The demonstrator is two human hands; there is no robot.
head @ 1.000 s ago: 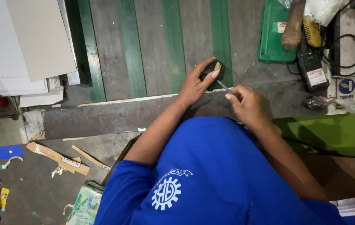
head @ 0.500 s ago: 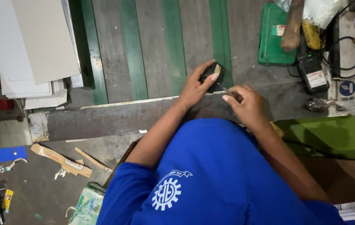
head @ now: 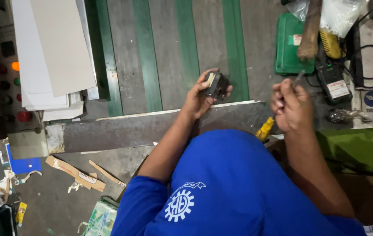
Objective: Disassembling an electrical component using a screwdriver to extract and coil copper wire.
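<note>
Change since half a second ago: the right hand [head: 292, 107] has pulled away from the black part [head: 216, 85]. Earlier both hands met over it, tool tip at the part. Now they sit well apart, with the tool [head: 299, 78] lifted clear and pointing up and away. Reads as a break in the work on the part, either a tool reposition or a step finished; cannot tell which.

Left hand [head: 200, 97] is closed around the black part, fingers wrapped over its top edge, holding it above the grey-and-green striped bench [head: 169, 52]. A pale face shows on the part's near-left side. Right hand pinches the thin grey tool between thumb and fingertips; it looks like a small driver or pick, but it is too small to be sure. A yellow handle [head: 265, 129] pokes out just below the right wrist, near the lap.

Packages, labels and signs:
- Green case [head: 292, 48], upper right, rectangular, small white-and-red label on its lid.
- Black charger [head: 333, 83] right of it, with a white sticker edged in red.
- White card with a blue round sign [head: 372, 98], far right.
- Clear plastic bags [head: 337, 15] at top right.
- Stack of white and grey boards [head: 51, 52], upper left.
- Brown cardboard strips [head: 75, 174] with a small white label, on the floor lower left.
- Blue scrap [head: 22, 165] beside them.
- Green printed packet [head: 101, 218] at bottom.
</note>
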